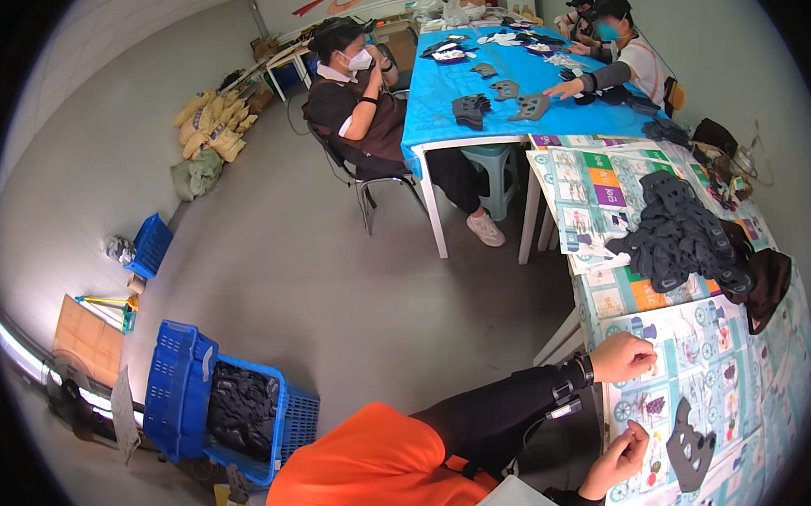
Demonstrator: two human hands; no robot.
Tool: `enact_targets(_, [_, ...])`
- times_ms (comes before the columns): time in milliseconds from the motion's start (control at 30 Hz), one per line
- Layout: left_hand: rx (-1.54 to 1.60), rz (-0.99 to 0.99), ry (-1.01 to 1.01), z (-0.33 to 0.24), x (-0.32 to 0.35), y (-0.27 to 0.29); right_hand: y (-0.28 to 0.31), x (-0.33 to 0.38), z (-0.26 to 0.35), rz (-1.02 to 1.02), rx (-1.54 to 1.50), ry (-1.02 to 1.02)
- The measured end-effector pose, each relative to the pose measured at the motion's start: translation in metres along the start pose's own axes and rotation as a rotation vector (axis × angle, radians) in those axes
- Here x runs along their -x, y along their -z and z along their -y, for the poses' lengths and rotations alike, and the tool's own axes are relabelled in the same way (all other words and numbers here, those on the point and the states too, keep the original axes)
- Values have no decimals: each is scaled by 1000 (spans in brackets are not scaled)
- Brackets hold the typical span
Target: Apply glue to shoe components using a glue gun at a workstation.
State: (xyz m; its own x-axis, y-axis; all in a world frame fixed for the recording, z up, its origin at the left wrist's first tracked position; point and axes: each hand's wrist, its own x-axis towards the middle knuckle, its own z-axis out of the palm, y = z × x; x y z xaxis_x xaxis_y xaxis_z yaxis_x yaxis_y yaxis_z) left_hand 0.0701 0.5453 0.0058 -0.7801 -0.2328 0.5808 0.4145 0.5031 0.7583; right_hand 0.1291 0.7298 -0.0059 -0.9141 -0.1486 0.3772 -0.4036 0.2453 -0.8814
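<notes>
Over the patterned table cover (pixel 644 333), my left hand (pixel 620 357) is closed with its fingers curled, below a wristband and a dark sleeve. Nearer me, my right hand (pixel 618 461) is closed too, thumb against the bent fingers. Whatever either hand might pinch is hidden or too small to make out. Just to the right of my right hand lies a dark grey flat piece with cut-out holes (pixel 690 449), apart from the fingers. Farther up the same table sits a heap of similar dark grey pieces (pixel 676 232), with a dark brown cloth (pixel 771 282) beside it.
A blue crate (pixel 295 425) full of dark pieces stands on the floor at left, near another blue crate (pixel 180 376). Beyond, several people sit around a blue-covered table (pixel 443 79) bearing grey pieces. Yellowish sacks (pixel 214 121) lie along the wall.
</notes>
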Motion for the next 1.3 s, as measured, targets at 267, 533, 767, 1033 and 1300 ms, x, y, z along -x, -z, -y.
enact_targets(267, [12, 2, 28, -1, 0, 1, 0, 1, -4, 1, -32, -24])
enact_targets(533, [18, 2, 35, 0, 0, 0, 0, 2, -2, -12, -16, -15])
enact_targets(767, [16, 8, 51, 0, 1, -1, 2, 3, -2, 2, -6, 29])
enact_targets(1033, [14, -167, -21, 0, -8, -9, 0, 1, 6, -12, -17, 4])
enact_targets(1300, [-99, -246, -245, -56, -26, 88, 0, -5, -14, -28, -8, 84])
